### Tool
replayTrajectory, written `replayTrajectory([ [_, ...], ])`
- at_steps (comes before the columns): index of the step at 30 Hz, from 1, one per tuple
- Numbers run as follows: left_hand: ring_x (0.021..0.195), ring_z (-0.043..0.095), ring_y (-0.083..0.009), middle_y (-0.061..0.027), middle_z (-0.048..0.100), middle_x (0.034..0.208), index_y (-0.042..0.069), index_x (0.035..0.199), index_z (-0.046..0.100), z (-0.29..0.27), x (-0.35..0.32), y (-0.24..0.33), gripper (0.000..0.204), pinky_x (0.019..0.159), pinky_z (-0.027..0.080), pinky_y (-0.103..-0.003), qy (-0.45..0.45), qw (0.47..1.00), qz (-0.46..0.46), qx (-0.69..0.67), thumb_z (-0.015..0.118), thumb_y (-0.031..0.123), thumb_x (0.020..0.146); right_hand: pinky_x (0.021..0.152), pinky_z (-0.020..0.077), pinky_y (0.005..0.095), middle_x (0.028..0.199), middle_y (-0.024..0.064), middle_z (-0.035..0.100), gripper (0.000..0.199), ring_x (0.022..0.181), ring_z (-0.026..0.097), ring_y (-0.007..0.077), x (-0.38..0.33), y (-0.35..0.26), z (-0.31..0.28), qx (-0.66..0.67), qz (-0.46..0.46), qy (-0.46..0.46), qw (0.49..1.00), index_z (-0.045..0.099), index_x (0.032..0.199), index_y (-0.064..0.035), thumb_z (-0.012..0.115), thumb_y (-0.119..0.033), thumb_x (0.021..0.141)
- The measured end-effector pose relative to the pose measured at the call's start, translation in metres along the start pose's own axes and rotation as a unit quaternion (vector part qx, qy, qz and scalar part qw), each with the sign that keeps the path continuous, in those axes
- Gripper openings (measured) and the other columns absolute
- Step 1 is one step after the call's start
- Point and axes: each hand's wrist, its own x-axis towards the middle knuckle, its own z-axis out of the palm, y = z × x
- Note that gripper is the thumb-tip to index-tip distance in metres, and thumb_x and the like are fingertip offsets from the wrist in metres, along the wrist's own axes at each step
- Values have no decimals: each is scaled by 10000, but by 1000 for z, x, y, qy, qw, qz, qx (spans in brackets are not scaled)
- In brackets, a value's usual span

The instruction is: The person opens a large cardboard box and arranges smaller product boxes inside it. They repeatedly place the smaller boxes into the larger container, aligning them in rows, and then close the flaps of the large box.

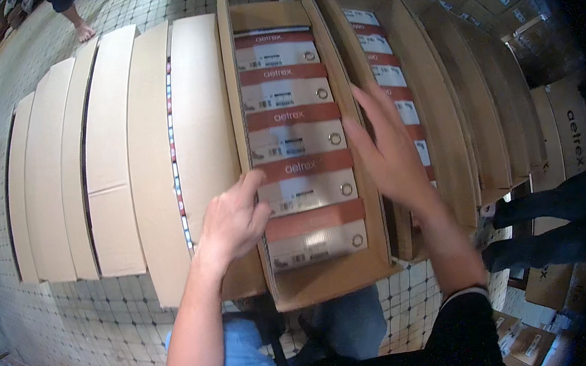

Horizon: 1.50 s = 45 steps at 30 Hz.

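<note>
Head view: an open cardboard carton (333, 274) stands lengthwise before the person, its top uncovered and its long side flaps raised. Inside it, five shoe boxes (300, 140) lie in a single row, each showing a red band, a printed label and a round ring mark. The left hand (233, 216) is at the carton's left edge, fingers curled and index finger pointing toward the boxes; whether it grips the edge cannot be determined. The right hand (390, 149) is over the carton's right flap with fingers extended and thumb apart, grasping nothing; contact with the flap cannot be confirmed. Immediately right, a second open carton (447, 127) contains a similar row of red-banded boxes (391, 72). To the left, plain cardboard panels (201, 121) run side by side above a tiled floor (128, 327). Another person's bare foot (84, 31) appears at upper left.
</note>
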Motion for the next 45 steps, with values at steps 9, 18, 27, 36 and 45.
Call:
replayTrajectory([
  [9,823,654,-426,-226,660,897,62,1097,566,5,-2,-22,306,730,554,-480,31,999,40,-4,629,142,809,987,472,420,1424,214,449,638,1257,489,362,279,77,184,542,342,-26,767,391,1436,-79,352,-556,1014],
  [18,718,683,-397,-368,634,947,107,1118,553,13,-1,-37,341,640,579,-449,82,993,80,-35,626,180,793,973,467,497,1397,176,440,779,1236,487,344,341,82,225,684,382,227,578,379,1432,-70,347,-677,945],
  [27,887,644,-428,-218,653,985,54,1154,537,0,-8,-37,313,756,534,-492,31,995,43,-85,591,167,868,682,539,305,983,122,656,616,792,654,218,396,-39,54,793,-4,95,602,580,1124,-27,421,-602,972],
  [36,1055,604,-447,-253,639,1129,58,1281,507,-9,-11,-19,385,895,493,-495,-14,995,-28,-91,533,181,917,708,524,312,830,47,650,331,757,621,141,208,-57,5,444,-74,-87,889,627,1053,-43,472,-333,1019],
  [45,1375,324,-517,-419,275,1470,102,1553,204,1,-37,24,725,1142,323,-458,-68,996,-35,54,566,309,960,1066,387,485,1445,239,405,468,1318,444,392,-95,-13,-4,-202,77,29,976,584,1304,-90,638,-350,919],
])
